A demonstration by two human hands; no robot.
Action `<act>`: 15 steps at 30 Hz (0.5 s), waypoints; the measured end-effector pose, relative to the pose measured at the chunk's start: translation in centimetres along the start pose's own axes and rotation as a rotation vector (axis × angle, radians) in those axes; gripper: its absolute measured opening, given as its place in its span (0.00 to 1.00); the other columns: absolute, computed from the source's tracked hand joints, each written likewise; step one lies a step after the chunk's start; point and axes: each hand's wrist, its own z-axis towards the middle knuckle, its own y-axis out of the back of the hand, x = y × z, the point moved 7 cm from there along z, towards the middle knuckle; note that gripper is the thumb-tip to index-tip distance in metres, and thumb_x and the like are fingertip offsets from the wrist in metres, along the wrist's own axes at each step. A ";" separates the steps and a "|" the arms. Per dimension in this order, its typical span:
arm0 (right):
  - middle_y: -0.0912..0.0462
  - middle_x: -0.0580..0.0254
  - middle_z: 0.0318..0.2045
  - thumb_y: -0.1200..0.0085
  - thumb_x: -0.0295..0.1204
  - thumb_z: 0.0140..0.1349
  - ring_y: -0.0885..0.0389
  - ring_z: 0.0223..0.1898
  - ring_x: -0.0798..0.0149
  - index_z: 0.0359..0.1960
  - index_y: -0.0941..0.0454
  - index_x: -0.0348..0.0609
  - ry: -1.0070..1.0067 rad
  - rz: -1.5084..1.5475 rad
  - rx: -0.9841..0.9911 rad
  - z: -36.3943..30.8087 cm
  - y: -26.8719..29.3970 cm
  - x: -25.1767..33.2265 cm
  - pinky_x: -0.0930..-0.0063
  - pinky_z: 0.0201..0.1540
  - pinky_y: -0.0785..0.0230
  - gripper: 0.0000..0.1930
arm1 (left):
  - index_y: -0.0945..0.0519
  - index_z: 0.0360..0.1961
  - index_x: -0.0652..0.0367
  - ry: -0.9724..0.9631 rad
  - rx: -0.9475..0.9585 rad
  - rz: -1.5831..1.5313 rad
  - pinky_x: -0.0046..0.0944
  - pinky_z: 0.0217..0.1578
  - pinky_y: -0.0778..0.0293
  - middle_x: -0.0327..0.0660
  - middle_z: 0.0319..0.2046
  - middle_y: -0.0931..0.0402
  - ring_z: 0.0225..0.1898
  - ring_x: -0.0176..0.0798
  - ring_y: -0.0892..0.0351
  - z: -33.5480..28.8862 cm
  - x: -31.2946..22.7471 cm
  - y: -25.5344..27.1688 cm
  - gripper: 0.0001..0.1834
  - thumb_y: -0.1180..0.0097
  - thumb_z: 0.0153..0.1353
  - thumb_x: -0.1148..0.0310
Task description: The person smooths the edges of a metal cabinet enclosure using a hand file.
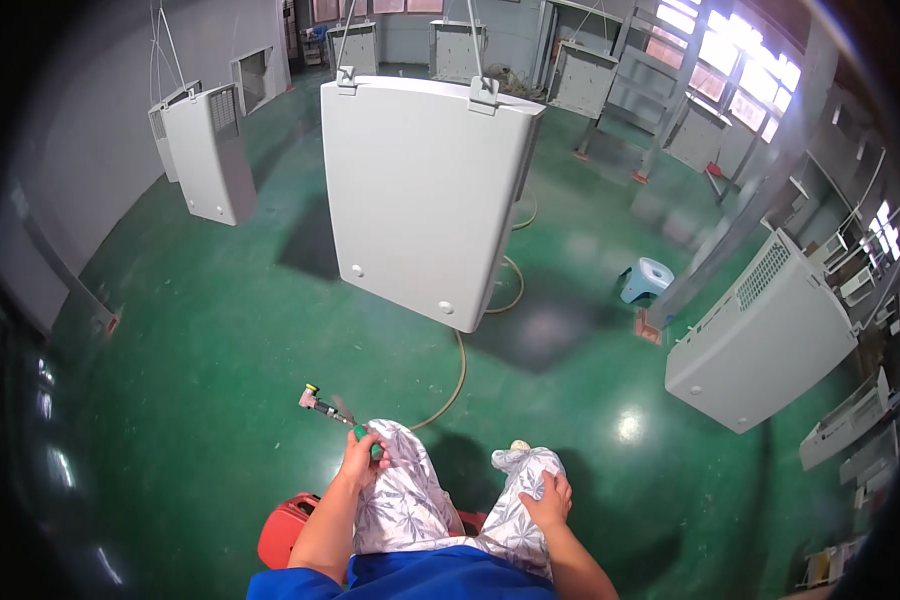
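Note:
My left hand is closed around a green handle over my left thigh. Beyond the fingers juts a tool with a pinkish head and yellow cap on a metal stem, with a thin grey blade-like piece beside it. I cannot tell whether these are one tool or two. Lying on my right knee, my right hand is open with nothing in it. In front of me hangs a large white panel-like casing, held by hooks at its top edge, apart from both hands.
A tan hose curves over the green floor toward my left knee. More white casings hang at left and right. A blue stool stands near a slanted post. Something red is beside my left hip.

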 end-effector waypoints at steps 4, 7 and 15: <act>0.42 0.54 0.62 0.33 0.47 0.43 0.45 0.64 0.48 0.59 0.33 0.55 -0.018 -0.013 0.034 -0.5 -0.3 1.3 0.52 0.62 0.45 0.39 | 0.34 0.38 0.54 -0.046 0.020 -0.082 0.35 0.16 0.29 0.40 0.24 0.30 0.19 0.38 0.28 0.0 -0.3 0.3 0.07 0.51 0.60 0.73; 0.41 0.54 0.62 0.33 0.47 0.43 0.45 0.64 0.48 0.59 0.32 0.55 -0.022 -0.011 0.048 -0.7 -0.3 2.2 0.52 0.62 0.45 0.38 | 0.34 0.39 0.54 -0.063 0.018 -0.086 0.35 0.16 0.31 0.41 0.24 0.30 0.19 0.38 0.29 0.2 -0.6 0.6 0.08 0.51 0.60 0.73; 0.39 0.54 0.60 0.33 0.46 0.43 0.42 0.62 0.47 0.58 0.31 0.54 0.029 -0.010 -0.001 -0.7 -0.4 2.9 0.50 0.59 0.41 0.37 | 0.33 0.37 0.56 -0.029 0.021 -0.077 0.33 0.17 0.28 0.40 0.25 0.29 0.20 0.36 0.28 -0.4 -2.1 1.2 0.07 0.49 0.60 0.70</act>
